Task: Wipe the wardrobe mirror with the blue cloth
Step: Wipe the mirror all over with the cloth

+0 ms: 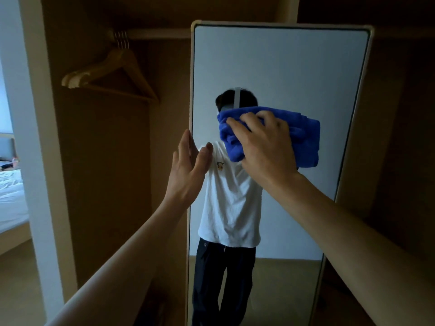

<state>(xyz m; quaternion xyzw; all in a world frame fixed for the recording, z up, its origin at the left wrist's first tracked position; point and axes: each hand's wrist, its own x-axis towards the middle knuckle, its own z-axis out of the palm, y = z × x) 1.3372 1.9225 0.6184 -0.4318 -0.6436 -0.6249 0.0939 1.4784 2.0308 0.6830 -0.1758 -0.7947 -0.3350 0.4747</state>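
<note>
- Pressing the folded blue cloth (303, 137) against the glass, the right hand (266, 147) gripped it with curled fingers spread over the front of the bundle.
- The cloth lay on the wardrobe mirror (282, 67) at about middle height, a little right of the centre, and it covered the reflected head of the person.
- The left hand (188, 170) was at the left edge of the mirror with straight fingers: the thumb lay in front of the glass and the other fingers along the pale frame (191, 90). It held nothing and, in my judgement, it only steadied the panel.
- The two hands were apart, the left one lower and to the side of the cloth.
- I judged that the wiping step was under way, because the cloth was in contact with the glass and under pressure.
- How much was already wiped, I could not tell: the glass showed no streaks, wet marks or dust border in this dim light.
- The wide area above the cloth, up to the top corners, and the long lower part down to the floor probably needed passes of the cloth, if they were not done.
- Beside the mirror, wooden hangers (110, 76) hung on the wardrobe rail (153, 34), and a bed with white sheet (9, 191) was visible at far left.
</note>
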